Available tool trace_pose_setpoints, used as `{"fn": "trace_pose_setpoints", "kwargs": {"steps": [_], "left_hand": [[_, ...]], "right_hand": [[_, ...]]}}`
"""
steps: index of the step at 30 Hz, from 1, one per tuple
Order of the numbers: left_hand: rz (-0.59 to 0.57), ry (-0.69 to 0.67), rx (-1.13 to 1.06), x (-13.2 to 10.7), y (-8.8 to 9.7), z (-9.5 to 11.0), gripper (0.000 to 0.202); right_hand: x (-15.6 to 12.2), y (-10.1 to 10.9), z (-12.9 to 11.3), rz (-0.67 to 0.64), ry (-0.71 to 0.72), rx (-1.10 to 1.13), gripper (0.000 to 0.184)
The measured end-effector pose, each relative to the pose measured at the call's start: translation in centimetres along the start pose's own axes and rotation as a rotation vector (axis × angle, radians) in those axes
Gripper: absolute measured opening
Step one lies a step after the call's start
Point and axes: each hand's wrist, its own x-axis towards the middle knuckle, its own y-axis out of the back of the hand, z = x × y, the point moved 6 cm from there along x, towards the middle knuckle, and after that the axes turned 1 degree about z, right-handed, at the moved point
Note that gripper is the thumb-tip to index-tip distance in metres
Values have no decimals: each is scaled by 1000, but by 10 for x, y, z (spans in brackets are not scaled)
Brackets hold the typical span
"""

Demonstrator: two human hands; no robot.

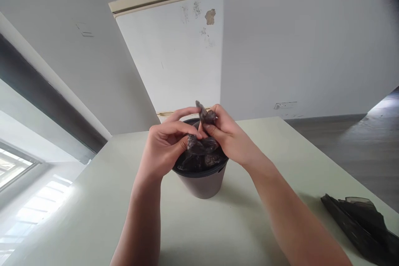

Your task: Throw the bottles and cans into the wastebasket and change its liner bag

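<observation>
1. Nearest us, two bare arms [143, 212] reach in from below, angled inward so that both hands meet over the bin.
2. We see the left hand [166, 145] pinching the edge of a dark bag [202, 146] between thumb and fingers; the right hand [229, 135] is closed on a gathered bunch of it. We judge that two grips help control such slack film.
3. The bag is above the bin's mouth, and dark film also shows inside; we cannot tell whether it is one piece.
4. The bin [202, 186] stands upright on the table [187, 232], probably for easy reach: smooth, tapering, greyish, with a dark round rim [199, 173].
5. To the right we find more dark plastic [358, 224], thin, crumpled and slightly see-through, lying well apart from the bin.
6. Beyond the table, we notice a fridge [183, 58], flat and white, with rough brownish patches.
</observation>
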Motion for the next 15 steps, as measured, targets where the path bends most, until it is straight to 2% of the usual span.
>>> {"fn": "trace_pose_setpoints", "kwargs": {"steps": [2,4,6,11,15], "left_hand": [[-17,26,101,0,-2,-1,9],[-46,37,138,-1,-5,-1,10],[-27,30,169,-1,-5,-2,13],[187,-8,340,-4,3,4,17],[326,20,327,-4,8,6,14]], "right_hand": [[-3,-4,-5,-52,23,-100,6],[-7,-10,-12,-120,65,-138,21],[-10,-15,-17,-174,99,-146,32],[-11,-14,-13,-171,22,-197,25],[-11,-13,-15,-153,-45,-221,19]]}}
